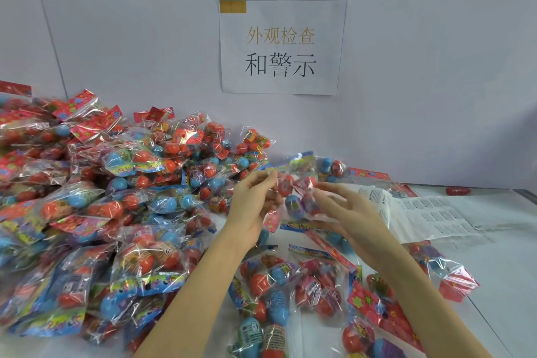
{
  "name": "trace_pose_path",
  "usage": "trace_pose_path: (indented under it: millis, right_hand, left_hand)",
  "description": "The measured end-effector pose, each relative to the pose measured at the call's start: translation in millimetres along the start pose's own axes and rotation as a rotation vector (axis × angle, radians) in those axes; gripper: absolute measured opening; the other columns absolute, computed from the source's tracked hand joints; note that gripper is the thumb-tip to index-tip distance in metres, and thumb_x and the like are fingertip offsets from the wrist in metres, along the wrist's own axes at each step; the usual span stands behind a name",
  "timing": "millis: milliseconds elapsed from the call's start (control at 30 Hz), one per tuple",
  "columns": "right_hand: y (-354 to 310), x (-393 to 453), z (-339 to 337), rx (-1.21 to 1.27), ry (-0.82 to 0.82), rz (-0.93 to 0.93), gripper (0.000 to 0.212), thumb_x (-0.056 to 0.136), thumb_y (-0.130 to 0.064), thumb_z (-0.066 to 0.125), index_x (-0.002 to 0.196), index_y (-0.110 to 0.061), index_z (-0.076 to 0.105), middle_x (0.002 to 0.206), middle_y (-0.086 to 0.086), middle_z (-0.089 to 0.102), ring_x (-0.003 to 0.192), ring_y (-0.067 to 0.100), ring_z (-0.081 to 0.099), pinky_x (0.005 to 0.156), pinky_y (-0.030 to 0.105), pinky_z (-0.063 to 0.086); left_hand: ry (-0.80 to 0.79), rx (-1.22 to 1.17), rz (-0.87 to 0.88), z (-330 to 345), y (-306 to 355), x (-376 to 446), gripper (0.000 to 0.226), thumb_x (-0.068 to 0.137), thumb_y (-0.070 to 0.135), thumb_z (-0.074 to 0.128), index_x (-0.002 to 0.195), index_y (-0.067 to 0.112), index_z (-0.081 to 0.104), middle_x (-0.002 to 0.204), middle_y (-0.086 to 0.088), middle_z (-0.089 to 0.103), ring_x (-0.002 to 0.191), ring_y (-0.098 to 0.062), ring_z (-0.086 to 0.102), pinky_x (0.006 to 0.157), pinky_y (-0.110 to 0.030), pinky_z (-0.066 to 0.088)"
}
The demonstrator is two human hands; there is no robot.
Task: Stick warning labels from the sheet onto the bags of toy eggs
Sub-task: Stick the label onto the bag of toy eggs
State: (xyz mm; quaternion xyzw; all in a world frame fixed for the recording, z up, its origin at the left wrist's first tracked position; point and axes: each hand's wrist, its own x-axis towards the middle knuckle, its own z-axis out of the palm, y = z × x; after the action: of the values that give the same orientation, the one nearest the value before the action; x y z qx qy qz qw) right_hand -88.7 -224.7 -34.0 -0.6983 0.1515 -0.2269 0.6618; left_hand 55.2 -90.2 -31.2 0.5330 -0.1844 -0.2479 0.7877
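While both hands meet at frame centre, a bag of toy eggs point(295, 197) hangs between them.
Left hand point(252, 203) and right hand point(351, 212) pinch it; its long axis runs top to bottom, beside the label sheet point(421, 216).

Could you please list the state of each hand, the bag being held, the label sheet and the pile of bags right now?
left hand: raised, fingers pinching the held bag.
right hand: raised, fingertips on the held bag.
held bag: lifted off the table, between both hands.
label sheet: lying flat on the table.
pile of bags: heaped on the left.
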Motion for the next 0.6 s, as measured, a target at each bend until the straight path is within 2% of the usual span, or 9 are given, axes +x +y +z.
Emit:
trace_pose_path:
  millis: [100,167,200,267,300,400,433,500,600]
  right_hand:
    - [0.9,-0.9,4.2,0.053,-0.013,-0.032,0.039,0.094,-0.035,0.071,0.127,-0.014,0.066,0.108,0.007,0.081,0.099,0.025,0.079,0.077,0.028,0.063]
    - [-1.6,-2.4,5.0,0.098,0.002,-0.033,0.038,0.094,-0.039,0.069,0.120,-0.011,0.071,0.104,0.009,0.081,0.091,0.022,0.079,0.070,0.023,0.061]
    - [-2.5,-2.7,4.5,0.110,0.015,-0.028,0.040,0.091,-0.042,0.070,0.116,-0.011,0.073,0.101,0.010,0.081,0.084,0.020,0.078,0.066,0.022,0.059]
    - [-3.2,-1.9,1.6,0.091,0.027,-0.027,0.041,0.089,-0.045,0.071,0.112,-0.012,0.076,0.097,0.013,0.079,0.076,0.021,0.071,0.065,0.027,0.056]
    - [-2.6,-1.6,-0.4,0.065,0.023,-0.031,0.040,0.090,-0.045,0.072,0.110,-0.012,0.076,0.095,0.013,0.078,0.076,0.025,0.069,0.068,0.031,0.054]
    - [-1.5,-0.6,-1.5,-0.009,-0.003,-0.036,0.036,0.094,-0.048,0.069,0.103,-0.014,0.078,0.094,0.009,0.079,0.080,0.030,0.073,0.081,0.049,0.054]
    - [-1.3,-0.8,0.0,-0.012,0.006,-0.029,0.036,0.095,-0.050,0.067,0.101,-0.018,0.080,0.095,0.008,0.080,0.083,0.029,0.075,0.084,0.050,0.055]
    - [0.3,-1.1,2.5,-0.002,0.042,-0.020,0.038,0.096,-0.056,0.061,0.099,-0.026,0.083,0.094,0.011,0.080,0.084,0.031,0.074,0.080,0.044,0.057]
    - [2.1,-0.8,4.2,-0.038,0.104,-0.053,0.032,0.097,-0.052,0.060,0.095,-0.032,0.085,0.090,0.010,0.081,0.085,0.035,0.076,0.078,0.039,0.064]
  left_hand:
    - [-0.002,-0.133,-0.053,-0.8,2.6,2.2,0.013,0.103,0.008,0.061,0.091,0.008,0.066,0.078,-0.012,0.068,0.052,-0.015,0.060,0.044,-0.021,0.045]
    - [-0.012,-0.071,-0.079,0.1,2.4,2.6,0.013,0.100,0.018,0.065,0.092,0.009,0.070,0.079,-0.007,0.064,0.050,-0.013,0.053,0.044,-0.022,0.040]
    - [-0.004,-0.020,-0.096,0.7,2.0,2.4,0.021,0.099,0.029,0.067,0.090,0.011,0.073,0.078,-0.003,0.063,0.050,-0.012,0.051,0.045,-0.022,0.039]
    - [0.004,0.064,-0.117,0.1,2.6,2.2,0.039,0.096,0.052,0.070,0.082,0.018,0.082,0.075,0.003,0.070,0.051,-0.009,0.059,0.046,-0.021,0.045]
    - [-0.006,0.081,-0.124,-0.6,3.5,1.3,0.040,0.092,0.059,0.071,0.081,0.024,0.085,0.076,0.003,0.074,0.054,-0.008,0.063,0.048,-0.021,0.048]
    - [-0.018,0.112,-0.102,-2.3,3.5,-0.1,0.031,0.086,0.053,0.081,0.081,0.023,0.084,0.085,0.000,0.076,0.062,-0.011,0.064,0.058,-0.024,0.051]
    - [-0.017,0.126,-0.066,-1.9,2.3,-0.4,0.026,0.087,0.047,0.082,0.078,0.022,0.083,0.083,0.000,0.073,0.062,-0.011,0.062,0.059,-0.024,0.051]
    - [0.007,0.196,0.068,0.6,-0.2,-0.9,0.025,0.092,0.042,0.079,0.078,0.021,0.078,0.071,0.004,0.067,0.058,-0.011,0.057,0.057,-0.022,0.049]
    - [0.108,0.417,0.373,3.3,-2.2,-0.8,0.028,0.100,0.036,0.071,0.085,0.012,0.071,0.068,0.003,0.063,0.064,-0.012,0.058,0.064,-0.023,0.049]
